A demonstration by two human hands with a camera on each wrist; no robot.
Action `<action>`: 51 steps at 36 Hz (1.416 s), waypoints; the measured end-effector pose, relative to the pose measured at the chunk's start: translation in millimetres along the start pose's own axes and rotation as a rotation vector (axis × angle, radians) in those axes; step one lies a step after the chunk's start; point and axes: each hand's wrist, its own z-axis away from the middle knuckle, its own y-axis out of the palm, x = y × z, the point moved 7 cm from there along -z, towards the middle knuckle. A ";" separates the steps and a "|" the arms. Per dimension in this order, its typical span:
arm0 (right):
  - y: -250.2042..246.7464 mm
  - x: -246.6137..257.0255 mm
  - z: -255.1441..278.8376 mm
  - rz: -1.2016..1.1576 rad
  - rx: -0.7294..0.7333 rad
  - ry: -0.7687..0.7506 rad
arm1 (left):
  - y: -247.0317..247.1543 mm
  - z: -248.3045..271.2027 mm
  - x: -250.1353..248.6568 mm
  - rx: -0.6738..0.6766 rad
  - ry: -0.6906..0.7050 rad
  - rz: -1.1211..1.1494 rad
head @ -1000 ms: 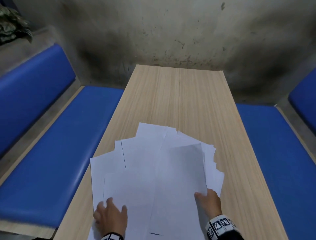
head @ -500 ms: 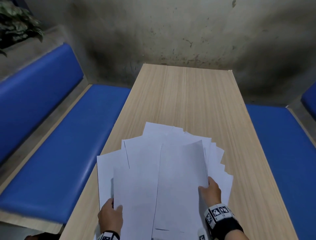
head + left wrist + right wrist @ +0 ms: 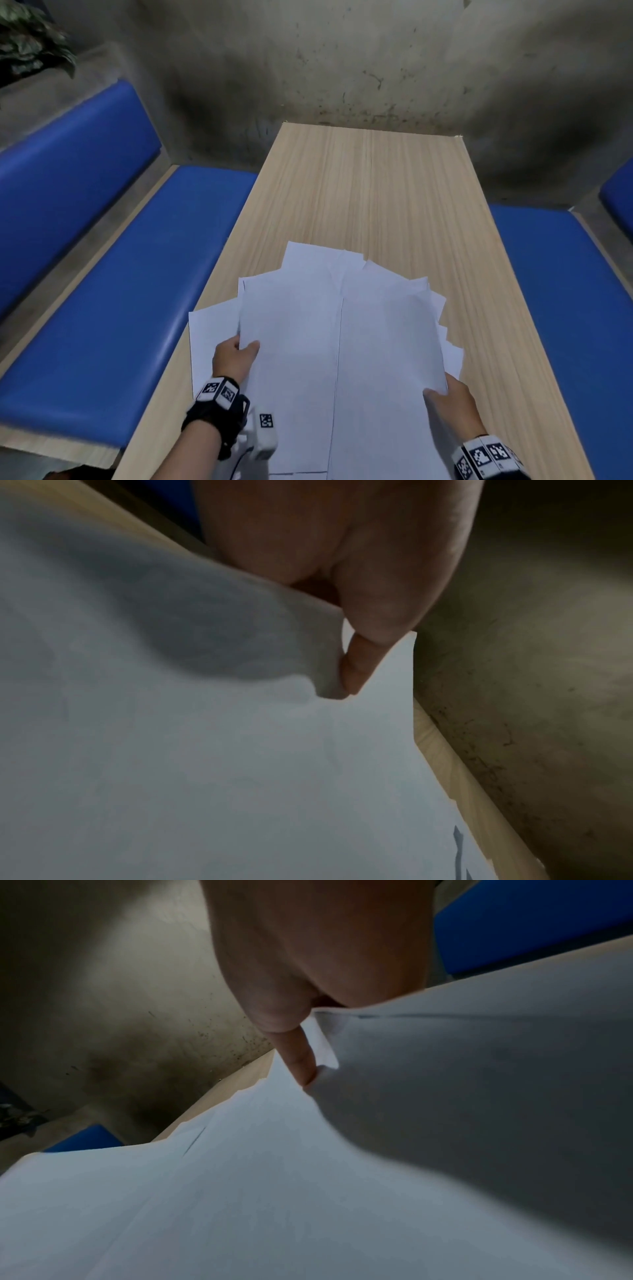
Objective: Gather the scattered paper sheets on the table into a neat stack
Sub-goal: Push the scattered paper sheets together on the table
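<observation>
Several white paper sheets (image 3: 335, 335) lie fanned and overlapping at the near end of the wooden table (image 3: 370, 192). My left hand (image 3: 236, 356) pinches the left edge of the upper sheets, thumb on top and fingers hidden beneath; one sheet (image 3: 209, 342) stays flat on the table under it. My right hand (image 3: 448, 401) pinches the right edge of the pile, thumb on top. In the left wrist view the left thumb (image 3: 359, 666) presses into the bulging paper (image 3: 205, 750). In the right wrist view the right thumb (image 3: 301, 1061) pins the lifted paper edges (image 3: 377, 1150).
Blue padded benches run along the table's left (image 3: 137, 274) and right (image 3: 565, 308) sides. A stained concrete wall (image 3: 325, 61) closes off the far end. A plant (image 3: 30, 41) sits on the ledge at the far left. The far half of the table shows bare wood.
My left hand went from lying flat on the sheets to gripping their left edge, further forward. The right hand slid back along the right edge. The fanned sheets have drawn closer together.
</observation>
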 end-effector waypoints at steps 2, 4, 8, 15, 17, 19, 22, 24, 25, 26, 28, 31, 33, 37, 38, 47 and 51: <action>0.9 -5.2 -0.5 -0.002 0.002 -0.006 | 8.8 -3.3 -5.7 0.007 0.005 -0.021; 2.0 -9.8 -0.9 -0.001 0.002 -0.001 | 15.0 -4.6 -10.4 0.005 -0.001 -0.023; 4.6 -14.0 1.7 -0.001 0.006 0.006 | 25.9 -11.2 -6.4 0.013 -0.029 -0.005; 7.3 -16.6 3.9 0.010 0.000 0.008 | 20.7 4.3 -24.2 -0.073 0.051 -0.072; 7.4 -16.8 4.2 0.007 0.001 0.015 | 13.5 5.0 -22.7 -0.123 0.079 -0.062; 8.5 -17.1 3.8 0.012 0.009 0.019 | 2.6 8.5 -19.7 -0.169 0.078 -0.032; 9.2 -17.7 3.0 0.024 0.013 0.027 | -15.9 13.9 -12.5 -0.213 0.049 -0.007; 8.6 -16.9 3.3 0.034 0.012 0.024 | -29.9 15.0 -6.1 -0.235 0.022 -0.052; 8.4 -16.1 3.7 0.038 0.013 0.020 | -37.1 14.2 -1.5 -0.243 0.005 -0.084; 8.2 -14.8 4.2 0.042 0.015 0.014 | -43.9 13.6 2.6 -0.253 -0.014 -0.110; 7.8 -12.1 6.0 0.049 0.019 0.005 | -56.4 11.5 12.1 -0.266 -0.065 -0.149; 7.3 -8.5 8.8 0.060 0.026 -0.011 | -67.8 12.6 25.6 -0.252 -0.162 -0.175; 6.5 -6.8 11.2 0.057 0.028 -0.015 | -71.7 13.0 35.6 -0.231 -0.209 -0.174; 7.4 -5.9 17.1 0.027 0.045 -0.020 | -76.1 8.7 55.8 -0.222 -0.226 -0.150; 7.7 -6.1 18.9 0.019 0.050 -0.019 | -75.9 10.3 56.8 -0.228 -0.215 -0.148; 8.7 -2.0 37.7 -0.052 0.099 -0.060 | -87.5 34.0 14.4 -0.364 0.117 -0.159; 8.0 -1.9 44.4 -0.032 0.110 -0.077 | -96.9 38.4 -2.4 -0.349 0.270 -0.223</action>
